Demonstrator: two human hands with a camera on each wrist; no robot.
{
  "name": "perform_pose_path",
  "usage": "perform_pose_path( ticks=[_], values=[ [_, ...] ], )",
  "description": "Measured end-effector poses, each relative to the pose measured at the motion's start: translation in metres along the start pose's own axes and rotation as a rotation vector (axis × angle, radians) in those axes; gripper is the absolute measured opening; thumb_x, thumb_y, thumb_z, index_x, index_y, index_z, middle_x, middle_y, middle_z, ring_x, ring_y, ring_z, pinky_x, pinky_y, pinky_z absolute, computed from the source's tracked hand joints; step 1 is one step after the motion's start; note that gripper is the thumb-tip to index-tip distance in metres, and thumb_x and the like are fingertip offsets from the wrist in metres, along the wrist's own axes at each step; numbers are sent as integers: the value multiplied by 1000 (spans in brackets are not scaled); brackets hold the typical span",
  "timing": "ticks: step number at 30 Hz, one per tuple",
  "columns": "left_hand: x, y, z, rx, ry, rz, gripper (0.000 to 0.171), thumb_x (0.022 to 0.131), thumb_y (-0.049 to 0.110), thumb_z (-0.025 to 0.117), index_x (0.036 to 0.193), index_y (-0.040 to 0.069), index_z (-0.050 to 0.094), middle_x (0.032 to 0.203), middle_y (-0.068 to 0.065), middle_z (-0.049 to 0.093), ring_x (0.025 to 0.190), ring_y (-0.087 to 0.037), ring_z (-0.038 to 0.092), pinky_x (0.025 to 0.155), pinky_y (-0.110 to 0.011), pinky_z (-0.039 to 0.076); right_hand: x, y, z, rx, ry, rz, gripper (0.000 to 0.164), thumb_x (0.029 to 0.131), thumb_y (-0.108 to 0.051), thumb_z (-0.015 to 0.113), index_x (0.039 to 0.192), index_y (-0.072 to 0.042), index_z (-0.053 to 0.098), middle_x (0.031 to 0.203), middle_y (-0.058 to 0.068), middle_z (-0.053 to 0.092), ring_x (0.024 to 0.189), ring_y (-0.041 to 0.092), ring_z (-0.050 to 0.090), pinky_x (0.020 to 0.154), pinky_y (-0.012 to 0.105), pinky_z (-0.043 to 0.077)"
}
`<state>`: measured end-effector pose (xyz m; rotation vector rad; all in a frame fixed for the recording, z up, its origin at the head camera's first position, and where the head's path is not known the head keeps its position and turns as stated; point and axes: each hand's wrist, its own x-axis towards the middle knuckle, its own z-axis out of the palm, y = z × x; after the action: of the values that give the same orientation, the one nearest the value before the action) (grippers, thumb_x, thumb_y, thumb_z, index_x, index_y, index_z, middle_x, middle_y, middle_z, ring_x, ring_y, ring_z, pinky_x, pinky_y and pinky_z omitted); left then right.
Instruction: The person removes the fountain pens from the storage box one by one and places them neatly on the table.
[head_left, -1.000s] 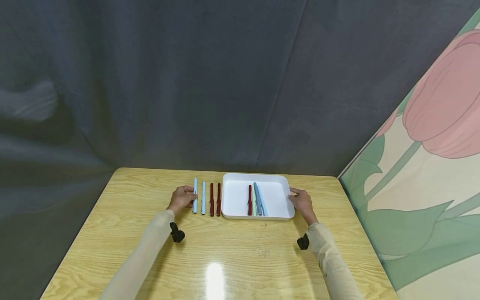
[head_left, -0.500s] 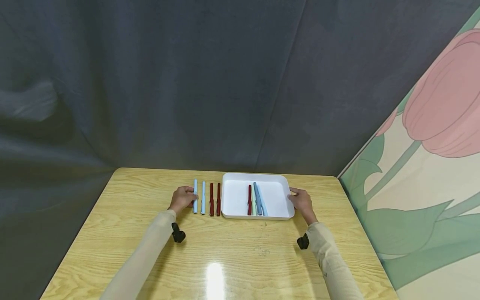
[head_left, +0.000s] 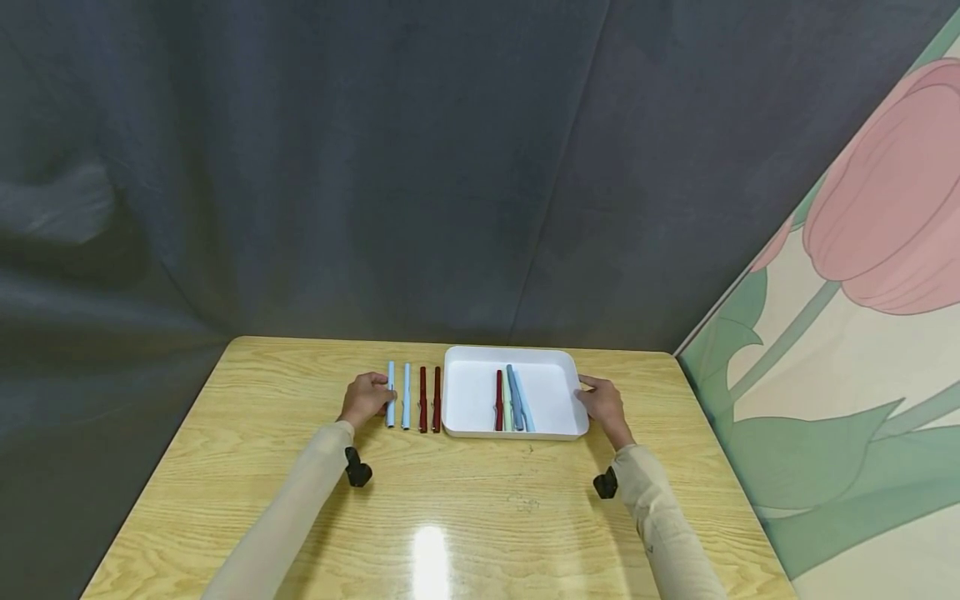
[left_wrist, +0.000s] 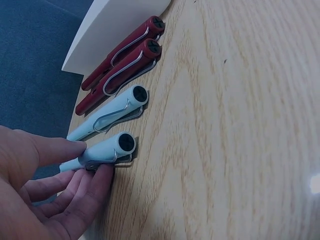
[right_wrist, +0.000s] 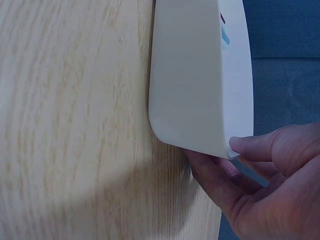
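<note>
My left hand [head_left: 365, 399] pinches a light blue pen [left_wrist: 111, 150] between thumb and fingers. That pen lies on the table at the left end of a row. Beside it, apart, is a second light blue pen [head_left: 407, 396], followed by two dark red pens, one [head_left: 423, 398] and another [head_left: 437, 398] close to the tray. On the right, my right hand [head_left: 603, 406] grips the end wall of a white tray [head_left: 471, 400], thumb over the rim and fingers outside underneath. In the tray lie a dark red pen [head_left: 499, 400], a pale green pen [head_left: 507, 408] and blue ones [head_left: 516, 396].
The wooden table [head_left: 480, 508] has its far edge just behind the tray, against a dark curtain [head_left: 420, 167]. A wall with a tulip picture [head_left: 885, 200] stands along the right side.
The pinched light blue pen has shifted very slightly toward me, its far end now nearly level with its neighbour's. My left hand moved slightly right; the right hand and tray stay put.
</note>
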<state>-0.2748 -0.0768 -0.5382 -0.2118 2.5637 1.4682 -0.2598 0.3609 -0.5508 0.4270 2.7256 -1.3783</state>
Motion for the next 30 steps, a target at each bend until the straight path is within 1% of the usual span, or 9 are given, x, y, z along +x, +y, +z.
perform_pose_path(
  ticks=[5,14,19,25,30],
  values=[
    [2,-1,1,-3,1,-9,40,97,4,69,133,-12,61,122,-32,69,78,-25,75,65,-31,62,0,0,0,0,0,3,42,101,-5,63,142,5,60,94,31,73,53,14,59,48,23,45],
    [1,-2,1,14,5,-10,41,96,5,70,133,-11,62,120,-31,70,80,-28,76,66,-32,63,0,-1,1,-5,2,6,41,101,-4,63,141,5,61,96,31,74,56,15,61,49,22,45],
    [2,-3,1,13,6,-4,40,96,5,68,132,-11,61,120,-31,70,76,-26,75,64,-31,62,0,0,1,-6,-3,11,42,102,-5,63,142,5,60,95,30,74,54,15,59,48,23,44],
    [2,-3,1,19,13,-16,41,96,8,68,133,-9,62,121,-30,70,75,-23,74,64,-30,61,-1,-1,0,-12,-6,11,42,102,-5,62,143,4,60,93,30,74,51,14,57,48,23,42],
    [1,-3,1,15,13,-15,41,97,8,67,134,-9,61,122,-30,69,78,-26,74,65,-31,61,-1,-1,0,-10,-4,11,42,102,-5,63,143,5,60,94,30,74,51,14,56,48,23,42]
  ],
)
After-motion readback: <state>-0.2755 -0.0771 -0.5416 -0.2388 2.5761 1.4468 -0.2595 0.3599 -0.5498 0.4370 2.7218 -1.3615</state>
